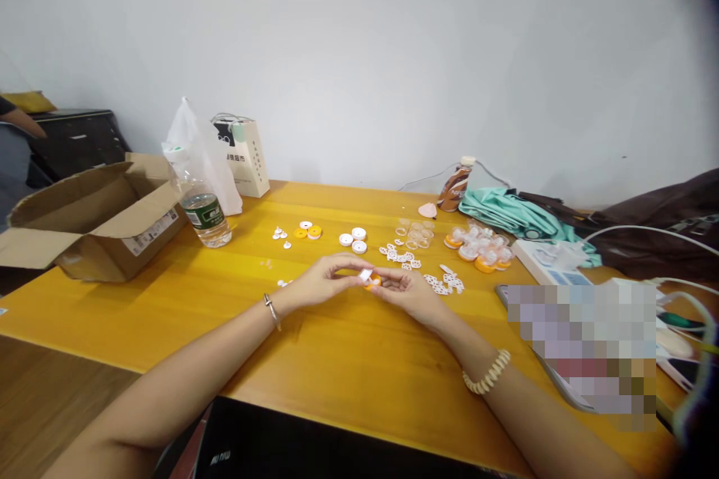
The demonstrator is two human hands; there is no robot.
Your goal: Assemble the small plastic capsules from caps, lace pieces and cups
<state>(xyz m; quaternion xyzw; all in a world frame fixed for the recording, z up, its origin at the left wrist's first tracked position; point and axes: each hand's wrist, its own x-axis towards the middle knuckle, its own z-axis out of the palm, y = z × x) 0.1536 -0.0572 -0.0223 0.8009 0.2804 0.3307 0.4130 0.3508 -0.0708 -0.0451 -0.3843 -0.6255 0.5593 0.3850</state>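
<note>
Near the middle of the frame, the left hand (330, 275) and the right hand (409, 293) meet over the table (348, 359), both pinching a small orange-and-white piece (371, 281) in their fingertips; whether its parts are joined cannot be told. Just above lie white discs (359, 246), with yellow and white discs (314, 233) farther left. Right of centre sit clear cups (413, 244), white cut-outs (443, 284) and clear-topped orange containers (486, 265). A water bottle (205, 215) stands at centre left, beside a cardboard box (132, 228).
</note>
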